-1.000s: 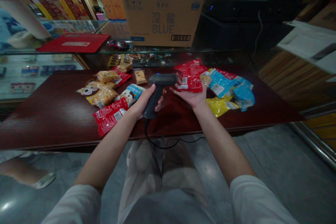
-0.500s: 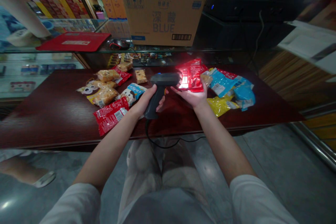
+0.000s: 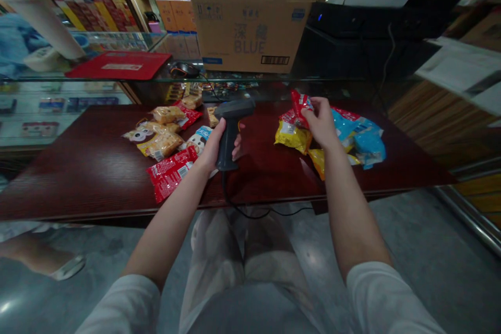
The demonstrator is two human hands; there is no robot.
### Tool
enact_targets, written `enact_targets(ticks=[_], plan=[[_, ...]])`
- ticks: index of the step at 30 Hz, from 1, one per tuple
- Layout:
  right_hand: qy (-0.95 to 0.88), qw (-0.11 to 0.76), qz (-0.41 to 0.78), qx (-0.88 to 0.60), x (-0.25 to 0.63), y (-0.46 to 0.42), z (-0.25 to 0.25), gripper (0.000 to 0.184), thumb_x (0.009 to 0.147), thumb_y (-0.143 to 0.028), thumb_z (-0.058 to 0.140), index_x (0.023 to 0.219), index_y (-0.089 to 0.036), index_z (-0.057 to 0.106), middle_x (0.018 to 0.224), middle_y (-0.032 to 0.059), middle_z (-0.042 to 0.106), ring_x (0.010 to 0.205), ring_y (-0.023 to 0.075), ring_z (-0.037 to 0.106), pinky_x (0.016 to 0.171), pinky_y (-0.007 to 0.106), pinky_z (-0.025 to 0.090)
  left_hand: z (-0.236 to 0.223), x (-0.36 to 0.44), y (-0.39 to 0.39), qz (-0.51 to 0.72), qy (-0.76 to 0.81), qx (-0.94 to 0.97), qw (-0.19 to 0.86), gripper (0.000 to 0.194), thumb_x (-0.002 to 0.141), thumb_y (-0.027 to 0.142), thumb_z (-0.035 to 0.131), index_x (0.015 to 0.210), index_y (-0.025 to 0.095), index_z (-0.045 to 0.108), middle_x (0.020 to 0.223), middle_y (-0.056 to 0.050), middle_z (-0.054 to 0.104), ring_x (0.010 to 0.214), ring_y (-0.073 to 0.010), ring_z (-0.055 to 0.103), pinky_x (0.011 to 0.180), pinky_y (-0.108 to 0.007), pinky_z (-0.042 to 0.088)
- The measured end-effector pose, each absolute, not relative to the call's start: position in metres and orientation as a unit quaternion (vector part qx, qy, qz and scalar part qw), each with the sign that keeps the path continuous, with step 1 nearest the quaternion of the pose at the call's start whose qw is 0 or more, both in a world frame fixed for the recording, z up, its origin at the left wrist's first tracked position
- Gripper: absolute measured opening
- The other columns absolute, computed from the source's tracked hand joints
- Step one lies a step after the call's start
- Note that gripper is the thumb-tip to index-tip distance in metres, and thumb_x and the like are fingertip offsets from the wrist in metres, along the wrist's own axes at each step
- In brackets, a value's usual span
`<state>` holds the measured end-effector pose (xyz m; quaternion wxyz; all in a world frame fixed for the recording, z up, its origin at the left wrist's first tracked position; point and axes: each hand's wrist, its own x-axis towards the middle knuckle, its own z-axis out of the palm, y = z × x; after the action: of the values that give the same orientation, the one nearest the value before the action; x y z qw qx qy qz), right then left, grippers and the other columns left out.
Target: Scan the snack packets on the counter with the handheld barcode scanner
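My left hand (image 3: 213,150) is shut around the grip of a black corded handheld barcode scanner (image 3: 233,115), its head pointing forward over the counter. My right hand (image 3: 323,124) pinches a crumpled red snack packet (image 3: 299,108) just above a yellow snack packet (image 3: 293,136). Blue snack packets (image 3: 364,138) lie just to the right of that hand. To the left of the scanner lies a heap of packaged crackers (image 3: 162,142), with a red packet (image 3: 170,173) at its front and a white-and-blue cartoon packet (image 3: 198,141) close to my left hand.
The snacks lie on a dark red wooden counter (image 3: 97,167). The scanner cable (image 3: 246,214) hangs over its front edge. Behind stand a glass shelf with a computer mouse (image 3: 183,69), a red mat (image 3: 119,65), a cardboard box (image 3: 250,31) and a black machine (image 3: 352,21).
The scanner's light has gone off and the scanner has drawn back from the red packet. My right hand has carried that packet rightward and down to the yellow packet, now pinching rather than holding it on the palm.
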<state>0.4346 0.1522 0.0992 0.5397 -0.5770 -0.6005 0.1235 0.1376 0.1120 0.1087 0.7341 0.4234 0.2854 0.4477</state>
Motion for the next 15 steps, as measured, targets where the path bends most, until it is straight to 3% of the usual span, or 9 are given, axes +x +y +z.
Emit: enact_targets(ticks=[3,6,9,13,15], plan=[[-0.627,0.464,0.053,-0.623,0.433,0.148,0.103,0.048,0.081,-0.034,0.063,0.127,-0.021,0.057,0.136,0.0152,0.059,0.136,0.036,0.048,0.117,0.065,0.032,0.114,0.132,0.112,0.465,0.28,0.419,0.728,0.062,0.09,0.073,0.046,0.106,0.016,0.062,0.055,0.005,0.051,0.036,-0.0077,0.045,0.036,-0.02,0.036],[-0.618,0.409,-0.011,-0.671,0.43,0.145,0.098,0.045,0.079,-0.03,0.066,0.123,-0.017,0.062,0.15,0.0196,0.048,0.147,0.0417,0.033,0.119,0.072,0.013,0.119,0.122,0.113,0.481,0.274,0.419,0.719,0.061,0.09,0.073,0.046,0.103,0.016,0.062,0.055,0.005,0.05,0.036,-0.0077,0.045,0.036,-0.02,0.036],[-0.605,0.395,-0.003,-0.691,0.427,0.145,0.094,0.046,0.078,-0.031,0.07,0.12,-0.014,0.064,0.154,0.0215,0.043,0.151,0.045,0.021,0.115,0.079,0.001,0.125,0.107,0.116,0.492,0.282,0.427,0.704,0.059,0.09,0.072,0.047,0.098,0.015,0.061,0.055,0.004,0.05,0.037,-0.0073,0.045,0.036,-0.019,0.036],[-0.607,0.46,0.043,-0.647,0.401,0.152,0.103,0.053,0.077,-0.032,0.073,0.127,-0.018,0.06,0.157,0.0182,0.04,0.155,0.041,0.01,0.117,0.076,0.007,0.13,0.087,0.12,0.494,0.315,0.42,0.693,0.057,0.089,0.072,0.049,0.094,0.016,0.06,0.055,0.004,0.051,0.036,-0.0071,0.044,0.035,-0.02,0.036],[-0.627,0.502,0.102,-0.587,0.371,0.165,0.107,0.047,0.08,-0.032,0.072,0.124,-0.023,0.06,0.152,0.0145,0.045,0.154,0.0365,0.019,0.122,0.067,0.014,0.131,0.08,0.122,0.496,0.325,0.406,0.696,0.057,0.089,0.072,0.048,0.096,0.017,0.06,0.055,0.005,0.05,0.035,-0.0072,0.043,0.034,-0.02,0.036]])
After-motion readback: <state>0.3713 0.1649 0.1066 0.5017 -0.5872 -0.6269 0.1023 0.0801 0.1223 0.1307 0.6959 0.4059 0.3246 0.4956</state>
